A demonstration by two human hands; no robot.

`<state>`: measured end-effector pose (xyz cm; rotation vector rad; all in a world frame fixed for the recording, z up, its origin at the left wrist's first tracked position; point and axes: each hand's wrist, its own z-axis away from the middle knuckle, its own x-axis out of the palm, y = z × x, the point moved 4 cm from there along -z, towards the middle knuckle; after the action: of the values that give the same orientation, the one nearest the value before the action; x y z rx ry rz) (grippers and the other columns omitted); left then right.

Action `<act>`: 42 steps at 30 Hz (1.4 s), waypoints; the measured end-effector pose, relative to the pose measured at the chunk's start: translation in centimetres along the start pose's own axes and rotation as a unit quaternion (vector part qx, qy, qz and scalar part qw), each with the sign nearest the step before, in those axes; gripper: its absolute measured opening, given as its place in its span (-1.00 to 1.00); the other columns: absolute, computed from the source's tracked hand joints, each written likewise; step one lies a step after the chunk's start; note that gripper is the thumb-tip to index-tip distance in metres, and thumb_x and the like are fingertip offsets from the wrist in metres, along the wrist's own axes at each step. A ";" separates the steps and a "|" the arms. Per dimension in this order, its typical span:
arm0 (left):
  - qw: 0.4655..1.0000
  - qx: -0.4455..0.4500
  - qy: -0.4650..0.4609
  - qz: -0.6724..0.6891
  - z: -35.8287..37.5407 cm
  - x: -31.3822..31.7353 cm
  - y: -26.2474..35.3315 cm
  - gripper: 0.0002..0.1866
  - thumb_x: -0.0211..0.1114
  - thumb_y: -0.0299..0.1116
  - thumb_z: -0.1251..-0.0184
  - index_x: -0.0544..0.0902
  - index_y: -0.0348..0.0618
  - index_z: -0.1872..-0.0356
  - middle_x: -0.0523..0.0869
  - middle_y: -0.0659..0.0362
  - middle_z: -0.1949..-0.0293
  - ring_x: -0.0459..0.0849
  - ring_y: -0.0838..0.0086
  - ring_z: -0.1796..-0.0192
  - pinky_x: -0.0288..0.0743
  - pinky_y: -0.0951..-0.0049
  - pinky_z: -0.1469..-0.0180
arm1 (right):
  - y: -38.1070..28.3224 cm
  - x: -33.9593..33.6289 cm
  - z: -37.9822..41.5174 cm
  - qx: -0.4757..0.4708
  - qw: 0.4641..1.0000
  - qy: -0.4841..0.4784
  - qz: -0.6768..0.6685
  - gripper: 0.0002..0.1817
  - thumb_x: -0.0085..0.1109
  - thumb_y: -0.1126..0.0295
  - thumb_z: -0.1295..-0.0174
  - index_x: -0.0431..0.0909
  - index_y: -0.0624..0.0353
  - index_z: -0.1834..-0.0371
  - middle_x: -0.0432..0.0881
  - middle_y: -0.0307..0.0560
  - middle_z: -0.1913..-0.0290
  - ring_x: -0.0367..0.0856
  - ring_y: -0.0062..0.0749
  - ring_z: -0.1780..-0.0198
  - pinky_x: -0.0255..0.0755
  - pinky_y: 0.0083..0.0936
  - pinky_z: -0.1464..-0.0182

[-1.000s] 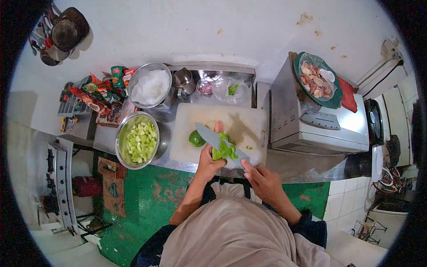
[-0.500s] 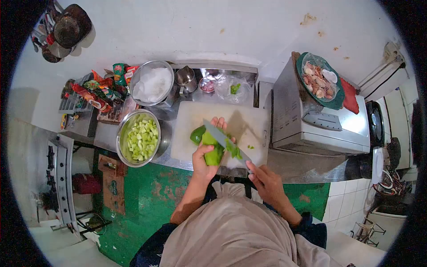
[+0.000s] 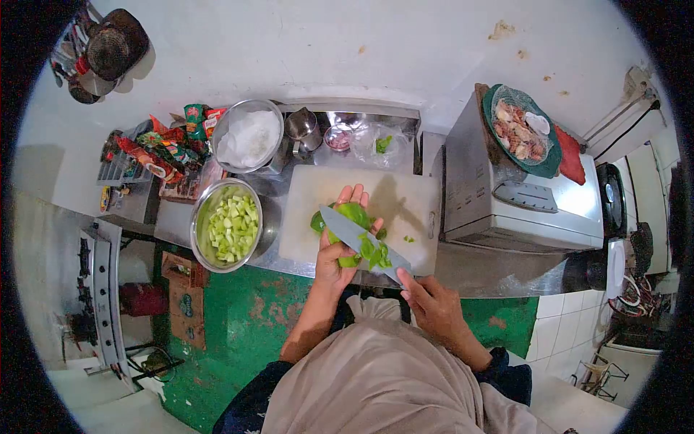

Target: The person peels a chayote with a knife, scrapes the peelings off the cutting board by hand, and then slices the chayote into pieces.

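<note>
Over the white cutting board (image 3: 303,188), my left hand (image 3: 331,264) is palm up, fingers stretched upward, with a piece of green bell pepper (image 3: 354,212) lying in it under the thumb. My right hand (image 3: 436,307) is closed round the handle of a kitchen knife (image 3: 343,226). Its wide blade slants across the pepper and my left palm, hiding part of both. Small bright green scraps (image 3: 374,252) lie on the blade. A darker green piece shows behind my left hand, and a few bits (image 3: 409,239) lie on the board.
Left of the board stands a steel bowl (image 3: 196,242) of chopped pale green vegetable. Behind it are a bowl with white contents (image 3: 249,137), a steel jug (image 3: 303,130) and a small dish (image 3: 337,137). A plastic bag (image 3: 379,148) lies behind the board. A white appliance (image 3: 520,224) stands right.
The knife blade has turned flatter, its broad side now facing up with the green scraps on it. My left fingers have stretched out further and the pepper has shifted in the palm.
</note>
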<state>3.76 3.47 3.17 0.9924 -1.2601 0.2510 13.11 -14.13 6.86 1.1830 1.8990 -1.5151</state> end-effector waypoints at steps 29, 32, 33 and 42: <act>0.998 -0.012 -0.023 -0.050 0.9 0.1 -1.2 0.10 0.10 -0.68 0.36 0.01 -0.20 -0.50 -0.02 0.01 -0.54 -0.12 0.26 -0.58 0.07 0.01 -0.47 | 0.3 1.6 -0.9 0.004 1.000 0.017 0.005 -0.44 0.23 0.34 -0.23 0.38 -0.06 -0.33 0.45 -0.16 0.42 0.52 -0.27 0.57 0.47 -0.32 0.57; 0.999 -0.019 -0.012 -0.038 0.9 0.3 -1.4 0.11 0.12 -0.67 0.36 0.00 -0.21 -0.50 0.00 0.00 -0.53 -0.14 0.26 -0.59 0.04 0.06 -0.48 | 0.4 1.8 -1.1 0.018 1.000 0.005 0.003 -0.46 0.20 0.33 -0.26 0.37 -0.07 -0.34 0.44 -0.15 0.42 0.52 -0.25 0.57 0.46 -0.31 0.57; 0.998 -0.021 -0.018 -0.051 1.0 0.1 -1.5 0.11 0.13 -0.67 0.36 0.00 -0.22 -0.50 0.01 0.01 -0.53 -0.10 0.27 -0.58 0.05 0.08 -0.48 | 0.5 1.9 -1.2 0.026 1.000 0.000 0.015 -0.47 0.18 0.32 -0.27 0.37 -0.07 -0.34 0.45 -0.14 0.42 0.53 -0.24 0.56 0.46 -0.30 0.56; 0.998 -0.052 0.019 -0.029 1.5 0.3 -1.4 0.09 0.19 -0.69 0.30 0.02 -0.22 -0.50 0.13 0.08 -0.50 0.18 0.29 -0.49 0.14 0.18 -0.45 | 2.7 0.9 -1.9 0.131 0.983 -0.007 -0.132 -0.52 0.11 0.34 -0.33 0.40 -0.05 -0.33 0.51 -0.05 0.40 0.56 -0.16 0.42 0.47 -0.25 0.42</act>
<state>3.75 1.49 2.71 0.9292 -1.1963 0.1560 15.16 -11.95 5.27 1.0520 1.9542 -1.9588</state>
